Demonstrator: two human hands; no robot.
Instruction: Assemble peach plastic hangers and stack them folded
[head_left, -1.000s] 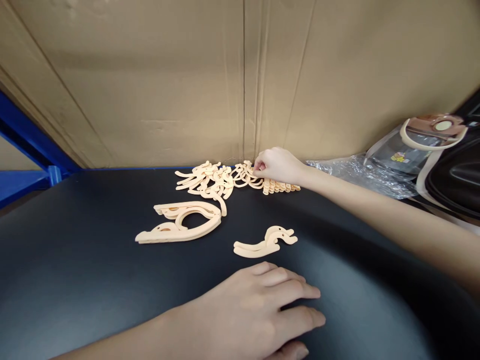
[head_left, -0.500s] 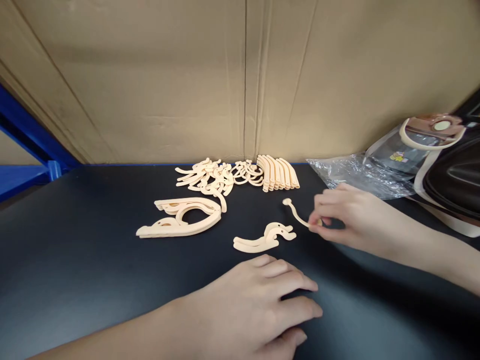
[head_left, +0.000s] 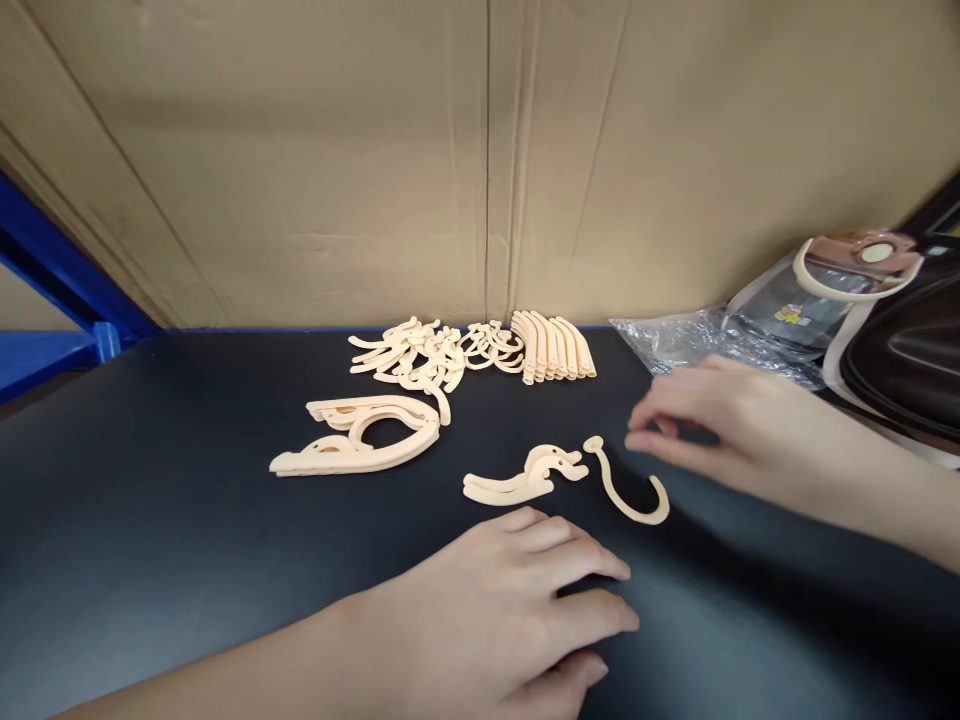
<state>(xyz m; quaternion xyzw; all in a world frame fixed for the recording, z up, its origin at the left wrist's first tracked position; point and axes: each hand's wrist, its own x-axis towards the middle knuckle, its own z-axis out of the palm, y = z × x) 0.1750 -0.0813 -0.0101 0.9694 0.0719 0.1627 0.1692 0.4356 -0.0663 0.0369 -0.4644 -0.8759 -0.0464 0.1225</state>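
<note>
Your left hand (head_left: 517, 605) is nearest, palm down, its fingers loosely spread and pointing right, with nothing visible in them. Black tabletop (head_left: 150, 540) shows between those fingertips and the cream hook (head_left: 637, 517), which lies just beside the paired pieces (head_left: 517, 490). Past the hook, your right hand (head_left: 731, 425) has its fingers loosely curled, thumb near forefinger, holding nothing visible. Left of these lies the hinged assembly (head_left: 397, 457). Farther, loose pieces (head_left: 416, 352) and stacked strips (head_left: 559, 350) crowd the far edge below the cardboard (head_left: 337, 180); clear plastic (head_left: 682, 340) borders the right.
</note>
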